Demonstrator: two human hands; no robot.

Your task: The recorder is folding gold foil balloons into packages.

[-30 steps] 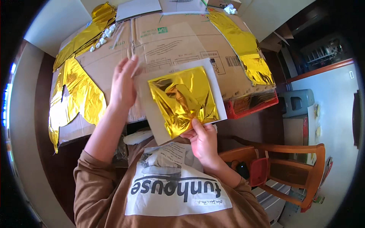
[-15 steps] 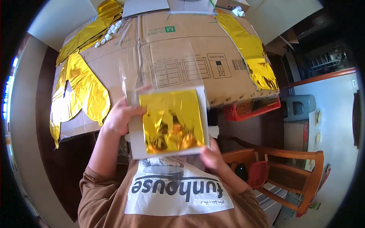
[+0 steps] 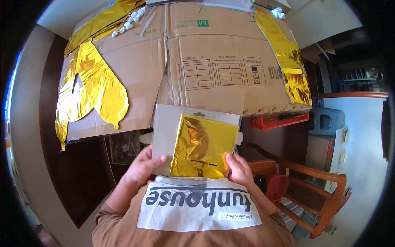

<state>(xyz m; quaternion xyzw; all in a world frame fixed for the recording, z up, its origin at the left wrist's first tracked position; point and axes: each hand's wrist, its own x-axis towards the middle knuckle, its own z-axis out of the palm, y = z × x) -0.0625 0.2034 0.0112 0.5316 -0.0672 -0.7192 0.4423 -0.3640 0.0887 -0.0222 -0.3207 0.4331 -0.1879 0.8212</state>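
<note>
A pale grey backing card (image 3: pixel 163 131) with a hang hole at its top edge is held low in front of my chest. A folded gold foil balloon (image 3: pixel 205 144), creased and shiny, lies over the card's right part. My left hand (image 3: pixel 144 164) grips the card's lower left edge, thumb on top. At the lower right, my right hand (image 3: pixel 242 168) pinches the edge of the card and the foil, its thumb on the gold. The fingers of both hands are partly hidden behind the card.
A large cardboard surface (image 3: pixel 140 82) spreads ahead. On it lie a flat gold foil balloon (image 3: pixel 109 88) at left, another gold foil piece (image 3: pixel 284 45) at right, and several white crumpled bits (image 3: pixel 132 17). A wooden chair (image 3: pixel 312 179) and red crate (image 3: pixel 279 121) stand to the right.
The card and foil have moved lower and to the right. My left hand has slid to the card's lower left edge. The clear plastic that reached above the card no longer shows there.
</note>
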